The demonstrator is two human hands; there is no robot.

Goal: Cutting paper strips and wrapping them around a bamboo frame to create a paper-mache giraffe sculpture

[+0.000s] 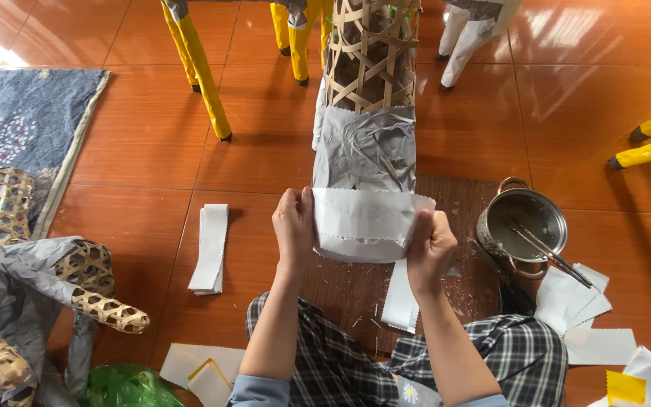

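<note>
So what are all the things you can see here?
Paper strip: one, white, held across the woven frame's end by both hands.
Woven bamboo frame: one, tan, top centre, lower part covered in grey paper.
Stack of strips: one, white, on the floor left of the hands.
Metal pot: one, silver, right of the hands, a tool resting in it.
Paper pieces: several, white, lower right by the pot.
Smaller woven shapes: a few, tan, partly grey-papered, far left.
Yellow legs: several, top and right edge.
Rug: one, blue-grey, upper left.
Green bag: one, bottom left.
Left hand: grips the strip's left end.
Right hand: grips its right end.
</note>
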